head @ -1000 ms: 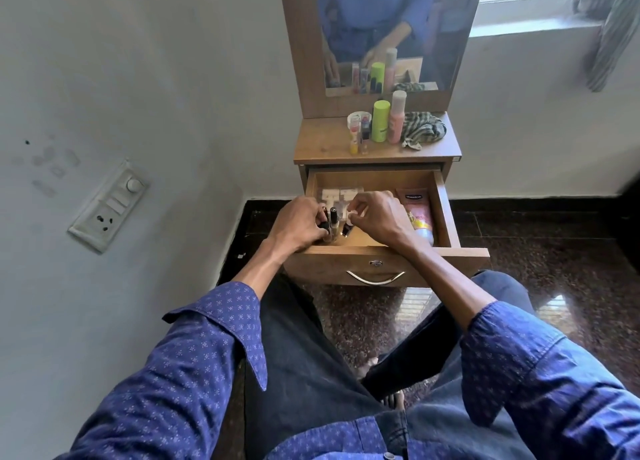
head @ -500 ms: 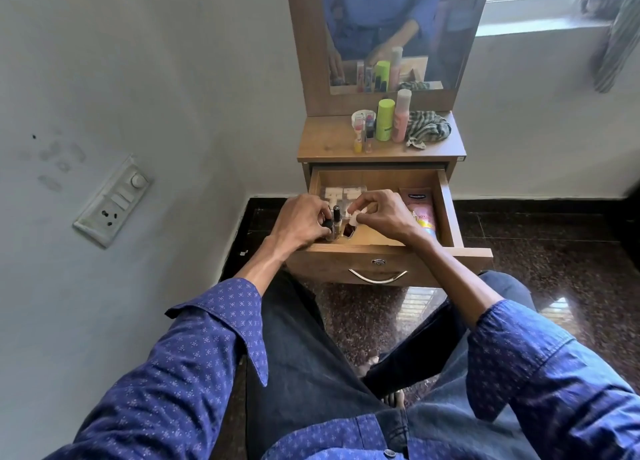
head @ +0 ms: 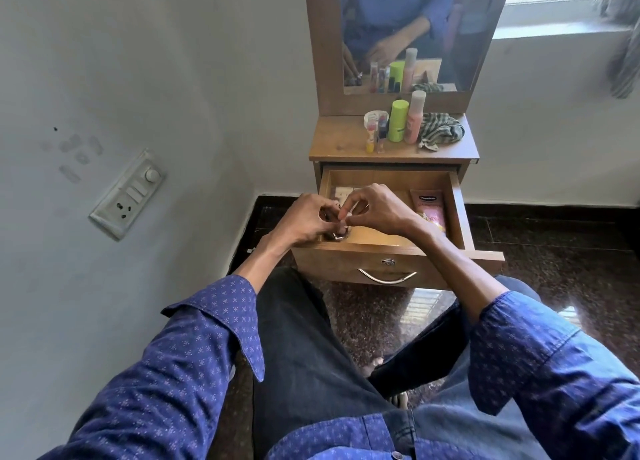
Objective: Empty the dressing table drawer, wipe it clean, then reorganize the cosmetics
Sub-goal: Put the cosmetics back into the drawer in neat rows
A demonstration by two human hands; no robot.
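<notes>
White plastic marks the far left: a switch plate [head: 128, 195] with a socket and a dial, fixed to the grey wall. To its right stands the wooden dressing table with its drawer [head: 394, 257] pulled out over the dark speckled floor [head: 554, 251]. The left hand [head: 304, 222] hovers over the drawer's front left corner, fingers curled round a few small cosmetics; I can make out only a shiny metal cap [head: 337, 236] below the knuckles, the rest being hidden. Right against it, the right hand [head: 377, 208] has its thumb and forefinger pinched on a small pale piece [head: 348, 215], too tiny to name, with the two hands nearly touching at the fingertips. Behind them, at the drawer's back, lie some pale flat packets [head: 341, 193]. Along the drawer's right side lies a pink Vaseline tube [head: 431, 207], flat on the drawer bottom. Up on the bench [head: 339, 140], just under the mirror [head: 408, 33], stand a few small lipstick-like sticks [head: 371, 137] in front of a white round pot [head: 371, 116], then a lime-green bottle [head: 397, 120], then a taller pink bottle [head: 415, 116] beside it. A crumpled striped cloth [head: 440, 131] lies to their right, touching the pink bottle's base. The mirror shows the same bottles and the person's blue sleeves.
</notes>
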